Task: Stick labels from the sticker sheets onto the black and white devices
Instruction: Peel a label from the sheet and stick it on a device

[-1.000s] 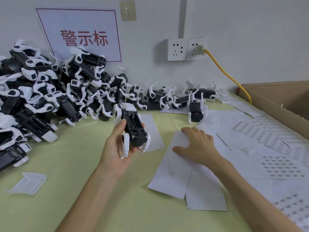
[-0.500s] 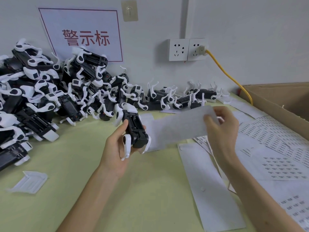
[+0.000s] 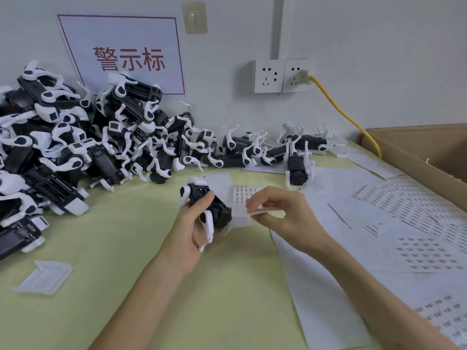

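Note:
My left hand (image 3: 189, 231) grips a black and white device (image 3: 211, 207) above the green table (image 3: 101, 248), thumb across its top. My right hand (image 3: 283, 218) pinches the edge of a white sticker sheet (image 3: 242, 198) that lies just right of the device, with rows of small printed labels showing on it. A large heap of black and white devices (image 3: 75, 147) fills the left and back of the table. One more device (image 3: 297, 170) stands alone behind my right hand.
More sticker sheets (image 3: 417, 223) and blank backing sheets (image 3: 316, 286) cover the table's right side. A cardboard box (image 3: 417, 152) stands at the far right, with a yellow cable (image 3: 341, 112) running to a wall socket. A white plastic cover (image 3: 44, 276) lies front left.
My right hand picked a sheet off the table, lifted it, then brought it down and left beside the held device. The left hand kept the device nearly still.

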